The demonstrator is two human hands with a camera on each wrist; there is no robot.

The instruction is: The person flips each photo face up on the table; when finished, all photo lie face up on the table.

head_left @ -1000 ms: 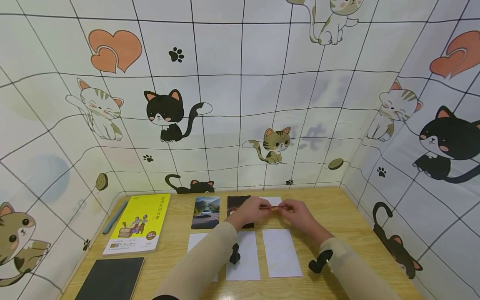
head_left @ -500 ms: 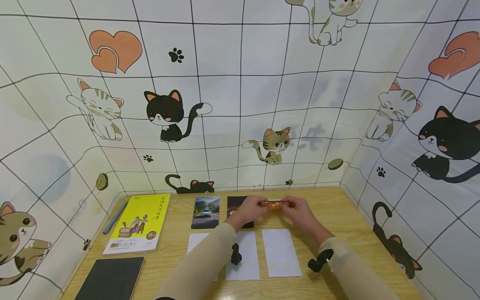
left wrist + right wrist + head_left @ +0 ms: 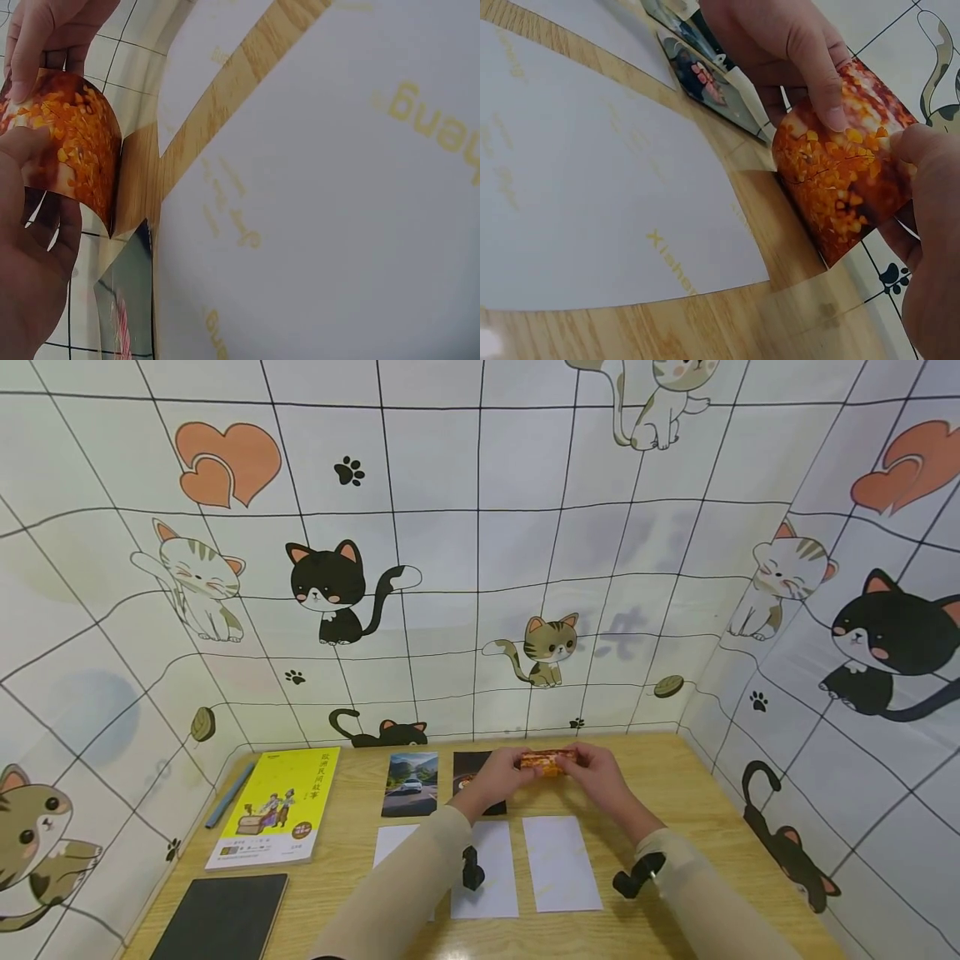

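A glossy photo print (image 3: 547, 762) of orange autumn leaves is held between my two hands near the back of the table. My left hand (image 3: 501, 779) pinches its left side and my right hand (image 3: 602, 779) pinches its right side, thumbs on the picture face. In the right wrist view the photo print (image 3: 840, 169) bows into a curve, its lower edge close to the wood. A dark food photo (image 3: 480, 777) lies beside my left hand, partly hidden by it. A car-on-a-road photo (image 3: 411, 785) lies farther left.
White sheets (image 3: 562, 864) lie in a row in front; my left sleeve covers part of the row. A yellow book (image 3: 285, 802), a blue-grey stick-like thing (image 3: 229, 795) and a dark notebook (image 3: 225, 914) are at the left. A cat-patterned wall covering (image 3: 442, 677) borders the table.
The photo print has turned from nearly edge-on, with white showing behind it, to present its orange picture face. Both hands stay at about the same place, still holding it.
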